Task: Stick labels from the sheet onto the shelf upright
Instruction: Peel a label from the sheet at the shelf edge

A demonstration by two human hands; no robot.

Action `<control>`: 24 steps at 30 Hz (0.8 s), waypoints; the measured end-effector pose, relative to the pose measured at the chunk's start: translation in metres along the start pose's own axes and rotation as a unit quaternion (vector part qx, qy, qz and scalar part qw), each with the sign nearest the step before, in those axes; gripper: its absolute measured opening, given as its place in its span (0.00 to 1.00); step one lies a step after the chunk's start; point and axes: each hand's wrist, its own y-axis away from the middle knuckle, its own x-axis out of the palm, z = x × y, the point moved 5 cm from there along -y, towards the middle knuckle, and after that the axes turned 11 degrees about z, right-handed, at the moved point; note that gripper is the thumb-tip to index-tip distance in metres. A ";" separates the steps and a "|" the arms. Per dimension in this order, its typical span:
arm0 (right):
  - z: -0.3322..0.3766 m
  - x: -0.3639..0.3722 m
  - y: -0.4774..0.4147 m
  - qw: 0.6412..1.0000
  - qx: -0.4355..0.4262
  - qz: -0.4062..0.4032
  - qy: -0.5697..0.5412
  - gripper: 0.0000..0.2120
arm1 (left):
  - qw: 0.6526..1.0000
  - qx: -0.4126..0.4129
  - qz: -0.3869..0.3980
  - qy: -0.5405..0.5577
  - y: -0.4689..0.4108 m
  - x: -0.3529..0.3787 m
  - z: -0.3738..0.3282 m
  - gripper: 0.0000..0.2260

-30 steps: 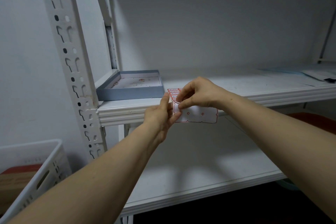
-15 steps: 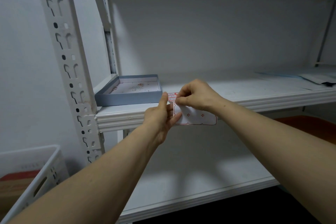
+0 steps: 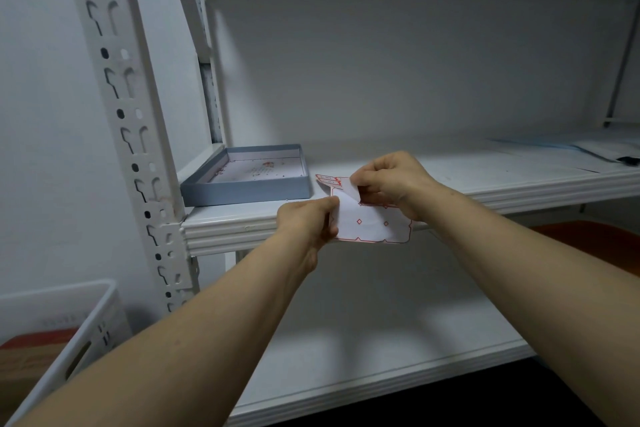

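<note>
At frame centre our left hand (image 3: 308, 224) grips the red-bordered white label sheet (image 3: 375, 227) and our right hand (image 3: 389, 182) pinches a half-peeled white label (image 3: 350, 191), which we judge must next reach the perforated white shelf upright (image 3: 126, 114) at left.

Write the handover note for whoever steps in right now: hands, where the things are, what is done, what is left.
Left hand: grips the left edge of the label sheet, held in the air in front of the shelf edge.
Right hand: pinches a label whose corner is lifted off the sheet.
Shelf upright: to the left of both hands; no label shows on its visible face.
Grey box: on the shelf beside the upright, untouched.
Done: one label is partly peeled.
Left: peel it free, press it onto the upright, then repeat with more labels.
</note>
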 end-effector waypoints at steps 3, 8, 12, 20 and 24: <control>0.000 0.000 0.000 0.999 0.000 -0.005 -0.053 0.07 | 1.000 -0.001 -0.006 -0.021 0.002 -0.001 -0.002 0.02; -0.003 -0.001 -0.002 0.988 0.012 -0.014 -0.154 0.04 | 0.997 0.013 -0.019 -0.075 0.006 -0.003 -0.005 0.01; 0.000 -0.009 0.000 0.981 -0.022 -0.047 -0.185 0.06 | 0.995 0.044 -0.033 -0.086 0.000 0.000 -0.009 0.04; 0.007 -0.034 0.012 0.976 -0.072 -0.113 -0.170 0.04 | 0.991 0.082 -0.001 -0.106 -0.014 0.023 -0.039 0.19; 0.013 -0.032 0.017 0.982 -0.104 -0.137 -0.077 0.05 | 0.969 0.146 -0.019 -0.200 -0.006 0.026 -0.053 0.11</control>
